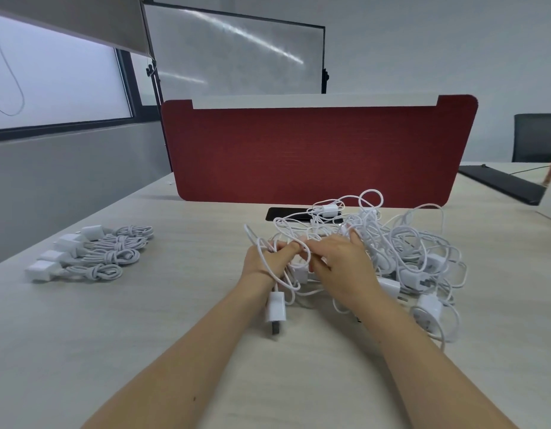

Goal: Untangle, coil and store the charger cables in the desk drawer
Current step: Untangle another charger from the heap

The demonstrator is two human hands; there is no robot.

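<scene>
pale wood-grain desk [144, 320], red fabric divider [317, 153] at far edge. whiteboard [237, 51] behind, against grey wall [438, 41]. window [57, 82] left under roller blind [67, 17]; dark chair [537, 137] right.

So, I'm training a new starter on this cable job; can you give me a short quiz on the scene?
1. True or false: the coiled chargers lie to the right of the tangled pile.
2. How many chargers are already coiled?
3. What does the left hand grip? A: a white cable. B: a pen. C: nothing.
Key: 1 false, they lie to its left; 2 four; 3 A.
</scene>
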